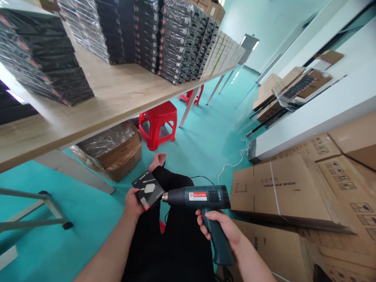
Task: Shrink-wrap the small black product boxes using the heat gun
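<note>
My left hand [134, 203] grips a small black charger box [148, 188] by its lower left edge. A white charger is pictured on the box's face, and a red patch marks one corner. In my right hand [216, 223] is a dark green heat gun [202, 197], with my fingers wrapped round its handle. Its metal nozzle points left, very close to the right edge of the box. Both things are above my lap, over black trousers. Whether the heat gun is running, I cannot tell.
Stacks of plastic-wrapped black boxes [182, 39] stand on a wooden table [117, 84] ahead and left. A red stool [160, 121] and an open carton [120, 150] are beneath it. Large cartons [279, 186] line my right side. A white cable [235, 164] crosses the floor.
</note>
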`<move>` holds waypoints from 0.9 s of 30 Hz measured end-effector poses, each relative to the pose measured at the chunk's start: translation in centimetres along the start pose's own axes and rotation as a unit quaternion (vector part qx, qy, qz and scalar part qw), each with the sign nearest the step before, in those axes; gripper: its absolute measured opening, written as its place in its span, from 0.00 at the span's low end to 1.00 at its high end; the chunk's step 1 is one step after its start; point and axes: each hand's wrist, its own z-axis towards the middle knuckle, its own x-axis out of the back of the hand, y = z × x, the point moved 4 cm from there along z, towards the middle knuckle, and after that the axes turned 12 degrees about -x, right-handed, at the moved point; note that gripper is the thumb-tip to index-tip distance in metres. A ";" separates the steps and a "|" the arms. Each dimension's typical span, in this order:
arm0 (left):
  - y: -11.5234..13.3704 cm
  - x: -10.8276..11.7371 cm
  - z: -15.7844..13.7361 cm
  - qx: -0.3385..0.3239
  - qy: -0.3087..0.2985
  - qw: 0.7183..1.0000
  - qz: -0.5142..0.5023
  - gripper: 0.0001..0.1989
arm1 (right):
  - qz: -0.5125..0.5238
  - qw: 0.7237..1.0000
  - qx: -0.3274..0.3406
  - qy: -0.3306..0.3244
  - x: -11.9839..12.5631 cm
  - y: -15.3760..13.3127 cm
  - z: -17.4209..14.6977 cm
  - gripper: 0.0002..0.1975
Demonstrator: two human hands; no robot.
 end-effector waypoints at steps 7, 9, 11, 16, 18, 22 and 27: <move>-1.5 0.5 1.4 -0.013 -0.052 0.992 0.116 0.07 | -0.063 0.996 0.066 0.017 -0.7 -3.9 0.8 0.14; -1.5 0.4 1.3 -0.017 -0.056 0.991 0.122 0.07 | -0.088 0.993 0.082 -0.003 -2.1 -5.1 1.5 0.15; -1.1 0.4 1.1 -0.018 -0.056 0.991 0.122 0.08 | -0.120 0.989 0.077 -0.032 -3.4 -5.7 1.7 0.15; 0.3 0.8 0.9 -0.029 -0.025 0.995 0.094 0.10 | -0.226 0.972 0.015 -0.068 -3.9 -4.6 0.1 0.13; 0.9 1.1 0.9 -0.040 -0.013 0.996 0.075 0.09 | -0.251 0.967 -0.004 -0.050 -2.8 -3.7 -0.5 0.13; 2.0 1.1 0.8 -0.068 -0.005 0.997 0.045 0.10 | -0.226 0.974 -0.024 0.003 -0.6 -2.0 0.3 0.13; 6.7 -2.0 -3.2 -0.179 -0.064 0.978 0.088 0.13 | -0.070 0.997 0.021 0.030 0.2 -0.4 3.3 0.14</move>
